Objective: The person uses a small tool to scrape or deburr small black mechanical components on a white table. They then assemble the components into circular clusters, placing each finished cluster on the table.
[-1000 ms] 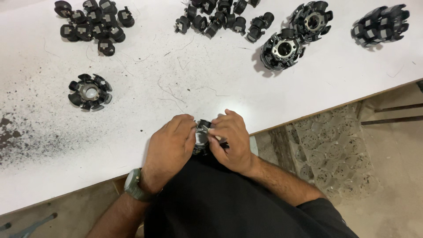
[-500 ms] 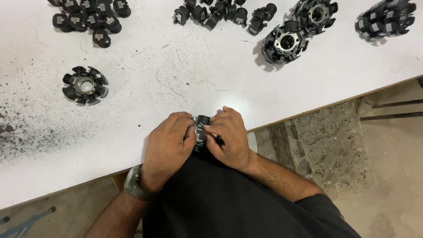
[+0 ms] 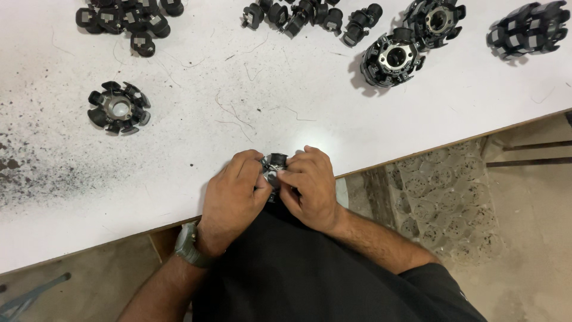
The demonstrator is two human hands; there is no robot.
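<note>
Both hands, left hand [image 3: 235,188] and right hand [image 3: 310,188], pinching one small black part [image 3: 274,169] at the table [image 3: 298,128] edge at 6 o'clock, still being put together, with one done ring [image 3: 118,108] at 10 o'clock, loose pieces [image 3: 128,21] and more rings [image 3: 411,36] at 12 o'clock, nothing blocking.

Four ring-shaped cores [image 3: 119,108]; perhaps twenty small black pieces [image 3: 146,45].

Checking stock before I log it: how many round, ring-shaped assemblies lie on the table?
4: one alone at left, two touching at top centre-right, one at far right. The hands may hide more.
</note>
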